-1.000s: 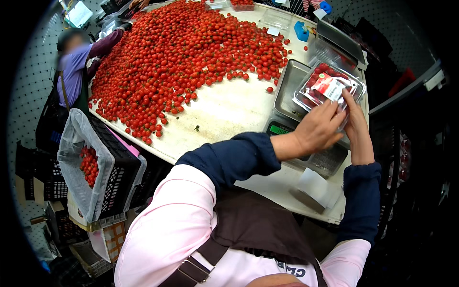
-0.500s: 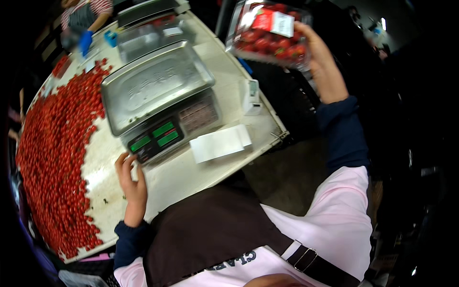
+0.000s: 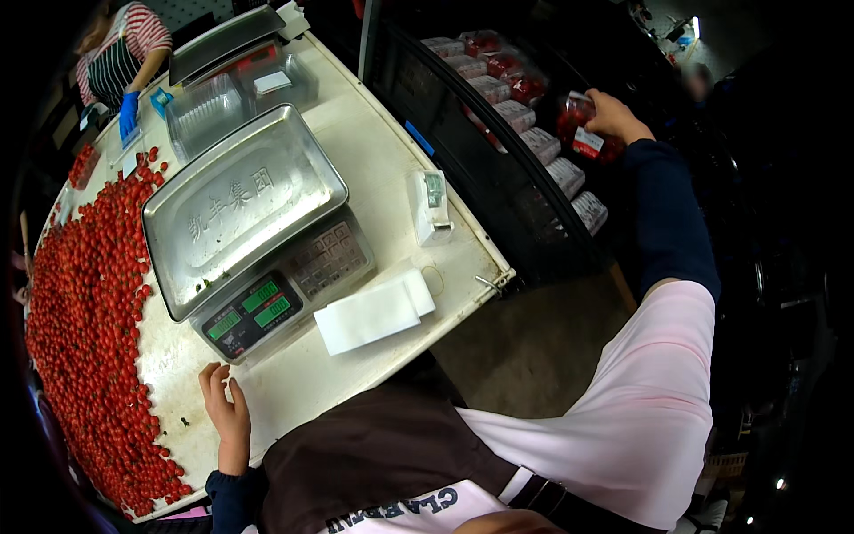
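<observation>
My right hand (image 3: 614, 117) is closed on a clear plastic box of cherry tomatoes (image 3: 584, 142) with a red-and-white label. It holds the box, tilted, over a large black crate (image 3: 498, 98) at the right of the table, beside several packed boxes (image 3: 540, 145) of the same kind. My left hand (image 3: 226, 408) hovers by the near edge of the digital scale (image 3: 294, 258), fingers apart and loosely bent, holding nothing. The scale's metal pan (image 3: 245, 200) carries only small green bits, and its green displays are lit.
A heap of loose cherry tomatoes (image 3: 84, 347) covers the table's left side. White papers (image 3: 374, 313) and a small white device (image 3: 431, 206) lie right of the scale. Clear plastic boxes (image 3: 209, 116) stand behind it. A person with a blue glove (image 3: 129, 114) works at the far left.
My right hand has carried the tomato box down and away from the table, into the crate area. The view has shifted, bringing the crate's packed boxes into sight. My left hand stays near the scale.
</observation>
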The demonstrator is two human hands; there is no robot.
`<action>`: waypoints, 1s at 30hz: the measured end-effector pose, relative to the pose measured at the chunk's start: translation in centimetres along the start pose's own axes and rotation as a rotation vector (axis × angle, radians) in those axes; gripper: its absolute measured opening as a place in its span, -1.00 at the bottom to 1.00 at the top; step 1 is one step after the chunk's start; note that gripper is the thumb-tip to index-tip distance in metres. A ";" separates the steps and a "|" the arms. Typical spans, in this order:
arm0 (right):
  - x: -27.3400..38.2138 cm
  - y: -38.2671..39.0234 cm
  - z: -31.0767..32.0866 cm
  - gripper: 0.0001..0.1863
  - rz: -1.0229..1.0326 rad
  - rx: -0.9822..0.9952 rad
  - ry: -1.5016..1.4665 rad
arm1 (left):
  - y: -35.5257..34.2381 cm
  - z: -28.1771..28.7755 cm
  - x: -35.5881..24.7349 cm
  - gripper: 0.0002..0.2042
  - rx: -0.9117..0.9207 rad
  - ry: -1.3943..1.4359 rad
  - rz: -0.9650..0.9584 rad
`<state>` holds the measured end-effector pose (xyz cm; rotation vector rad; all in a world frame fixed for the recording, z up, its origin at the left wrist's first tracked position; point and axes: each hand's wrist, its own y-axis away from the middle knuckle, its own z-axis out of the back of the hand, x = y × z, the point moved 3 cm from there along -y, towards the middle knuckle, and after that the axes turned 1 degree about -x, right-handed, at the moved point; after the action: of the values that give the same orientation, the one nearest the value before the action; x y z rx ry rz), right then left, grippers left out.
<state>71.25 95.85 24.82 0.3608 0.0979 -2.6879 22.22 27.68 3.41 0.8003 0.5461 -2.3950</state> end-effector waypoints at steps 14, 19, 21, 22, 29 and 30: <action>0.4 -8.2 -11.8 -0.60 -0.226 -0.235 -0.030 | -0.2 2.0 -0.3 -0.71 -0.035 -0.066 0.118; -6.6 -13.2 -19.3 -0.66 -0.189 -0.140 -0.438 | 0.2 4.5 -0.1 -0.70 -0.144 -0.224 0.064; -12.5 -14.7 -22.0 -0.63 -0.150 -0.116 -0.582 | -2.2 5.7 -0.1 -0.71 -0.156 -0.240 0.017; -12.7 -16.8 -21.1 -0.62 -0.125 -0.111 -0.642 | -2.4 6.2 0.8 -0.76 -0.206 -0.238 0.052; -14.6 -18.7 -16.8 -0.53 -0.176 -0.230 -1.047 | -13.0 13.3 16.6 -0.84 -0.525 -0.166 0.240; -0.9 -21.7 -23.4 -0.43 -0.056 0.225 -0.844 | -13.2 18.9 12.7 -0.81 -0.568 -0.389 0.332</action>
<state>68.42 118.81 2.83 -0.7276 -0.4464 -2.6741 -2.27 23.18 11.86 0.1528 0.8029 -1.8747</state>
